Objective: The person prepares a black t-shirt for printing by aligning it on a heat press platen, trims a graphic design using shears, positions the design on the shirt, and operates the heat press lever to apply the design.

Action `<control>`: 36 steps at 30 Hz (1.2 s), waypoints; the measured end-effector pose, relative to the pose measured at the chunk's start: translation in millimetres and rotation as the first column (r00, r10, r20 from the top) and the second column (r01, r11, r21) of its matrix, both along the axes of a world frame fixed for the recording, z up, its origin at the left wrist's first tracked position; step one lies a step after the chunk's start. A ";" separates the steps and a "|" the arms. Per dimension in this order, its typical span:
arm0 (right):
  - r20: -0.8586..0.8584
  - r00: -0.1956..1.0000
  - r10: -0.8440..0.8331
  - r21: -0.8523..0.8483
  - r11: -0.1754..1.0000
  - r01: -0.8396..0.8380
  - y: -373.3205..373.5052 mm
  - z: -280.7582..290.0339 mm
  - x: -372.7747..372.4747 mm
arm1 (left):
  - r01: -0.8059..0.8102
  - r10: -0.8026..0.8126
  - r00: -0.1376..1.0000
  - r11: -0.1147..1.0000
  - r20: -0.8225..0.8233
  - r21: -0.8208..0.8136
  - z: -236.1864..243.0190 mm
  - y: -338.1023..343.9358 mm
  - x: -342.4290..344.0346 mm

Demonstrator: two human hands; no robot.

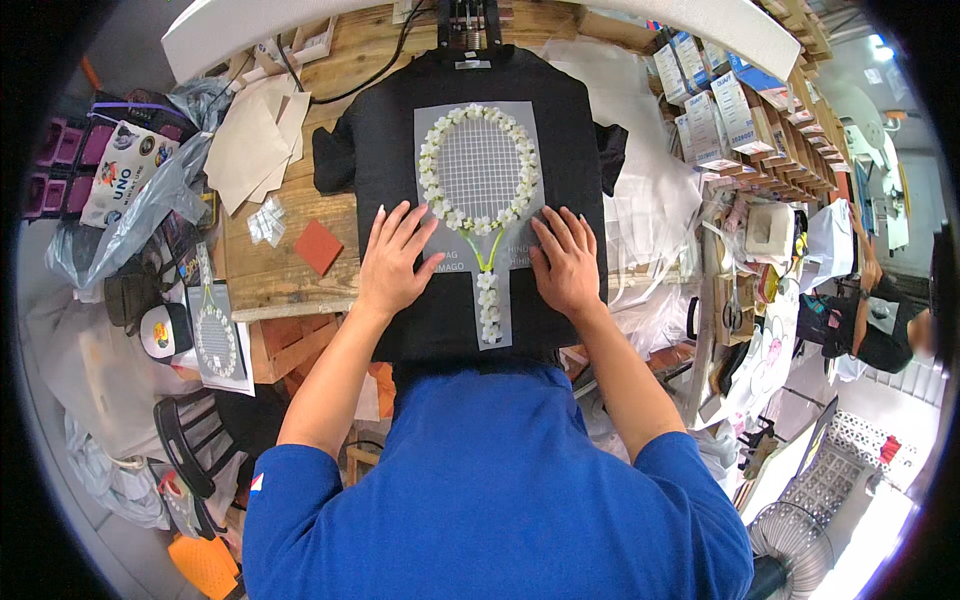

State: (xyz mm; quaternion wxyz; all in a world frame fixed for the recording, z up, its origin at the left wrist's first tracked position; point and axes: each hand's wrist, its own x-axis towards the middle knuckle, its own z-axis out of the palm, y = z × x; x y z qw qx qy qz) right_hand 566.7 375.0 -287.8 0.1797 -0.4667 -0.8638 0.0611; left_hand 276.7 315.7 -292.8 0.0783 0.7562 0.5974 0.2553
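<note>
A black T-shirt [385, 120] lies spread flat before me, its collar at the far end and both sleeves out to the sides. On its middle rests a translucent transfer film [430, 112] showing a tennis racket ringed with white flowers, with green stems at the throat and more flowers down the handle. My left hand [397, 262] lies flat with fingers spread at the film's lower left edge. Across from it, my right hand [567, 262] is also spread flat, along the film's right edge. Neither hand grips anything.
A white curved bar [490, 8] spans the far side over the wooden table [280, 275]. Paper sheets [255, 140] and a reddish-brown square [318, 247] lie left. Stacked boxes [715, 110] stand right. A printed racket sheet [215, 335] hangs lower left. Another person [885, 325] is far right.
</note>
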 end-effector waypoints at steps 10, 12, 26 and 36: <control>-0.039 0.999 0.006 -0.010 1.000 -0.006 0.8 -0.4 2.4 | 0.012 -0.012 1.000 1.000 0.011 0.013 -0.5 -1.6 -0.9; -0.042 0.999 0.003 0.001 1.000 -0.003 0.9 -2.6 2.4 | 0.015 -0.016 1.000 1.000 0.014 0.019 -1.8 -1.5 -2.9; -0.077 0.997 0.010 -0.002 1.000 -0.010 1.3 -2.5 3.3 | 0.008 -0.008 1.000 1.000 0.003 0.011 -4.3 0.5 -0.4; -0.093 0.996 0.007 0.014 1.000 -0.006 0.6 -4.0 4.1 | 0.012 -0.012 1.000 1.000 -0.009 0.024 -2.7 -0.6 -1.2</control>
